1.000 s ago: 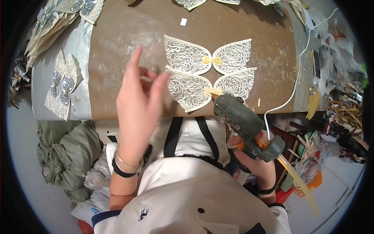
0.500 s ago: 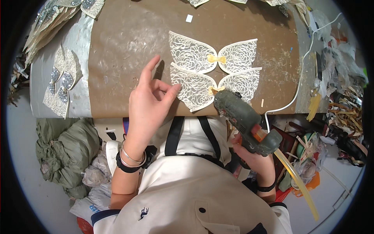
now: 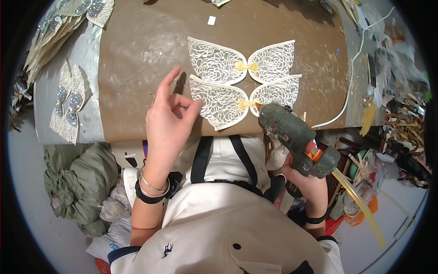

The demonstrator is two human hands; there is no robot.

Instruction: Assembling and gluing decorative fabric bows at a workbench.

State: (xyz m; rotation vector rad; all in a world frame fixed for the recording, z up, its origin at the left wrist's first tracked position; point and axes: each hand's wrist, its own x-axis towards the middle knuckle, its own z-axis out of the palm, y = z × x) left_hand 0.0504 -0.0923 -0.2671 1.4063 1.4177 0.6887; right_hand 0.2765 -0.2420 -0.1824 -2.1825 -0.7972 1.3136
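Note:
Two cream lace pieces lie one nearer than the other on the worktable, each shaped like a pair of wings joined at a narrow middle. The far lace piece [image 3: 216, 64] and the near lace piece [image 3: 223, 105] both bear yellowish glue at the joint. My right hand [image 3: 303, 180] grips a dark green hot glue gun [image 3: 289, 132], its nozzle beside the near piece's joint. From the gun's rear trails a long yellow glue stick [image 3: 362, 210]. My left hand [image 3: 171, 116] is open, index finger raised and thumb by the near piece's left edge; whether it touches the lace I cannot tell.
Lace pieces with silvery beads [image 3: 68, 102] lie at the table's left, below a stack of similar ones [image 3: 54, 39]. A white cord [image 3: 353, 73] runs along the right side. Green bags [image 3: 80, 182] and scraps [image 3: 406, 132] crowd the floor on both sides.
The glue gun in my right hand has moved right, off the near lace piece's joint, uncovering the yellow glue there. My left hand keeps its pose.

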